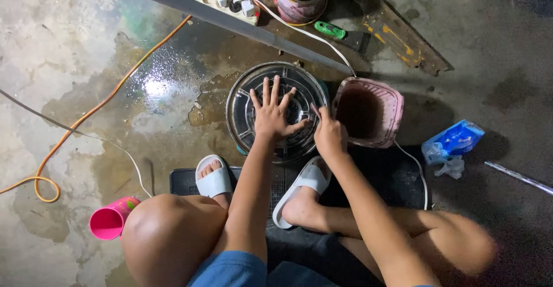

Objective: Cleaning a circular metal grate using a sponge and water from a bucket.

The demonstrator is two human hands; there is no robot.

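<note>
Chrome-bright, the round fan guard (276, 112) lies flat on the wet floor just ahead of the person's feet. The left hand (273, 116) presses on its centre, fingers spread; the right hand (328, 137), loosely curled, touches its right rim beside a pink tub (396, 114).

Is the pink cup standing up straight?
No, the pink plastic cup lies tipped on its side on the wet concrete floor, its open mouth facing the camera, beside the person's knee.
</note>
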